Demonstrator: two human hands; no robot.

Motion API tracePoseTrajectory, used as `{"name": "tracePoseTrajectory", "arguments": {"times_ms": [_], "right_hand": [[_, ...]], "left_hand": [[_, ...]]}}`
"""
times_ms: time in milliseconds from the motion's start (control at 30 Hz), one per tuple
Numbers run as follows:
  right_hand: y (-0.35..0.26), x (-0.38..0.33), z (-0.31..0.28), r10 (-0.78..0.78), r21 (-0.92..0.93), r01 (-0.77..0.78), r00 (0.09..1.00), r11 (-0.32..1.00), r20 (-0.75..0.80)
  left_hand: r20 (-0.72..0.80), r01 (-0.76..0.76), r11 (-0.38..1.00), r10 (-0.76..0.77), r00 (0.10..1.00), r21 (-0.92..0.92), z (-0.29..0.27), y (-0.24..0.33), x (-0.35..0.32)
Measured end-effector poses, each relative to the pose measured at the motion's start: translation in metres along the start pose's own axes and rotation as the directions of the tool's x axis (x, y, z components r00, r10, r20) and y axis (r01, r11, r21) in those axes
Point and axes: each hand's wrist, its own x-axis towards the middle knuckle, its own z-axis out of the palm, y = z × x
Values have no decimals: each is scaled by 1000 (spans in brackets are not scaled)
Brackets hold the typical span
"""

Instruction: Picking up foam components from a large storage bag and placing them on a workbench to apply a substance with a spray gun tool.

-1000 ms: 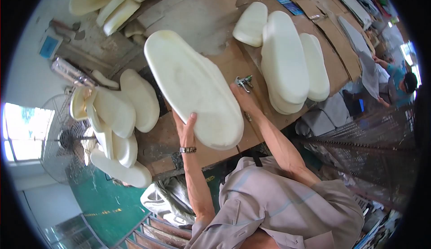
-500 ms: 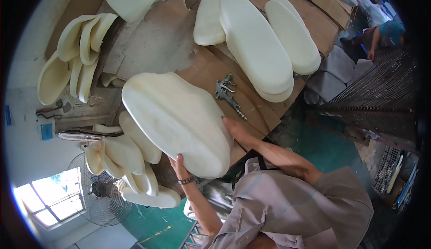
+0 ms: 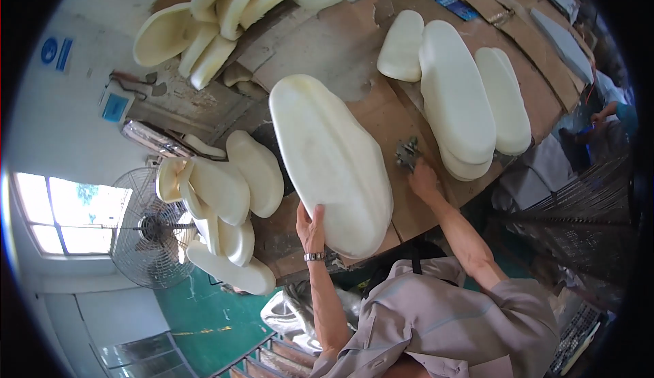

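We looked down on a big work table (image 3: 381,116) covered with brown cardboard sheets. The room around it had a green floor (image 3: 204,317), a pale wall (image 3: 61,126) with one bright window (image 3: 65,218), and one round metal fan (image 3: 153,228) standing near that window.

The biggest thing on the table was one long cream foam pad (image 3: 330,160). It lay flat near the front edge of the table, right in front of us.

Past it, on the right, we counted four more foam pads (image 3: 456,92) lying close together, some on top of others. At the far left was a bunch of about five curved foam pieces (image 3: 204,24) leaning on each other. Beside the fan was another heap (image 3: 221,208) of about six; they overlapped, so we could not count them for sure.

Our left hand (image 3: 310,225) lay on the near edge of the long pad, fingers spread and pressing flat. It had a watch on the wrist.

Our right hand (image 3: 424,180) reached to a small metal spray gun (image 3: 407,153) on the cardboard, just right of the pad. The fingers touched it, but we could not tell if they were closed around it.
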Motion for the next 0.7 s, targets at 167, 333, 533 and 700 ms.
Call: {"name": "tracePoseTrajectory", "arguments": {"times_ms": [167,333,533,700], "right_hand": [[-8,-110,-60,111,234,-100,993,967,-34],[-98,-228,-143,203,566,-134,977,814,-60],[-66,-297,-203,-133,522,266,951,810,-279],[-140,-336,-231,-34,755,201,972,624,-231]], "left_hand": [[-7,-65,997,65,998,-38,-6,0,-13],[73,-134,986,142,987,-103,-49,-25,-57],[65,-132,976,145,987,-171,-34,-18,-75],[67,-106,974,122,990,-201,-17,-43,-73]]}}
